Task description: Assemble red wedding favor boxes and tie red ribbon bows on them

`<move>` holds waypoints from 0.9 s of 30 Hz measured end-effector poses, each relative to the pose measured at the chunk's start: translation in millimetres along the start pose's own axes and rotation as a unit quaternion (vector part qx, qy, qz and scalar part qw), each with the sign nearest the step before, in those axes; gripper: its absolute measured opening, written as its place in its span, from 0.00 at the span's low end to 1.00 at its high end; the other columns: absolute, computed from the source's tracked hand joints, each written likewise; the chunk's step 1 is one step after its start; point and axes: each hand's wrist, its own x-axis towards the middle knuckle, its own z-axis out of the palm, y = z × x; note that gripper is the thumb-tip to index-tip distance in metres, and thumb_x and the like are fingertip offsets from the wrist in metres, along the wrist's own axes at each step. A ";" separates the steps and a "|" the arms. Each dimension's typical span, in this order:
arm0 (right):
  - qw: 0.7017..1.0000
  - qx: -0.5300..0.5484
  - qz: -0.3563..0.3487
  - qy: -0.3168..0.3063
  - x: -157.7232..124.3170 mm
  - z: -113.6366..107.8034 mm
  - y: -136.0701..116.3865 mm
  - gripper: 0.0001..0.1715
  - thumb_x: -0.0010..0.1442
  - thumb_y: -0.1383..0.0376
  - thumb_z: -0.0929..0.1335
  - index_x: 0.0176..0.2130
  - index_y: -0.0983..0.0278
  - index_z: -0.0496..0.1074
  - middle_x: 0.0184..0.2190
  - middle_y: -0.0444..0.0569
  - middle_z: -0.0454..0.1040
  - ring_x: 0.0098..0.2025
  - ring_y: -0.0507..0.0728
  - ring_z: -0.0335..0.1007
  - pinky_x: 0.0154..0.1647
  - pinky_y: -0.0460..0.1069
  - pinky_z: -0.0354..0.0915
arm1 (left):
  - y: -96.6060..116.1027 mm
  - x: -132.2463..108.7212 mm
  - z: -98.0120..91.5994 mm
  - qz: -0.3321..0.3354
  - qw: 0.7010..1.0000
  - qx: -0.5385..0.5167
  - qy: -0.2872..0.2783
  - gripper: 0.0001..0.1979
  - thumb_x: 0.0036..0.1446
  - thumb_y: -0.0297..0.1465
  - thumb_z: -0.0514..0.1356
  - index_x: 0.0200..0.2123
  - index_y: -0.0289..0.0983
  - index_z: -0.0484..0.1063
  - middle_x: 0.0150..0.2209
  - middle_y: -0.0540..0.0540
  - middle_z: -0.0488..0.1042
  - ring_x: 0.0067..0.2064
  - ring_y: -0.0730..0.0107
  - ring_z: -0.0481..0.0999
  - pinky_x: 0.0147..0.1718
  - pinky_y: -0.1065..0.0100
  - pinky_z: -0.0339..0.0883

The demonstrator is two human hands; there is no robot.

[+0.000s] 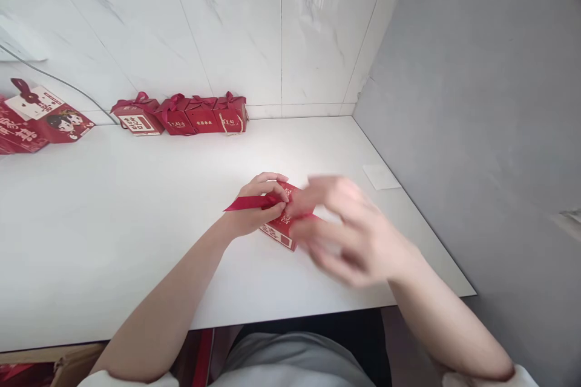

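On the white table in front of me lies a small red gift box [284,228] with pale lettering, partly covered by my hands. My left hand [247,224] rests against its left side, with thumb and fingertips pinched together on a dark red ribbon [245,203]. One ribbon end sticks out to the left across that hand. Over the box's right side, my right hand [356,230] is smeared by motion, with its fingers bent toward the ribbon. Whether it grips anything cannot be made out.
Several red boxes with ribbon bows [204,116] stand along the tiled wall. Larger red printed boxes [68,123] are at far left, near a grey cable [59,78]. A white paper [381,177] lies by the grey partition [476,103]. A cardboard carton [79,363] sits below the front edge.
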 end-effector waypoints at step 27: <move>0.922 0.312 0.206 -0.104 23.2 15.1 89.8 0.19 0.64 0.50 0.68 0.33 0.62 0.74 0.64 0.52 0.63 0.65 0.65 0.58 0.61 0.59 0.58 | -3.0 -0.9 7.3 -0.035 0.998 -0.022 0.041 0.06 0.58 0.37 0.63 0.32 0.42 0.75 0.62 0.49 0.61 0.61 0.58 0.68 0.54 0.58 0.72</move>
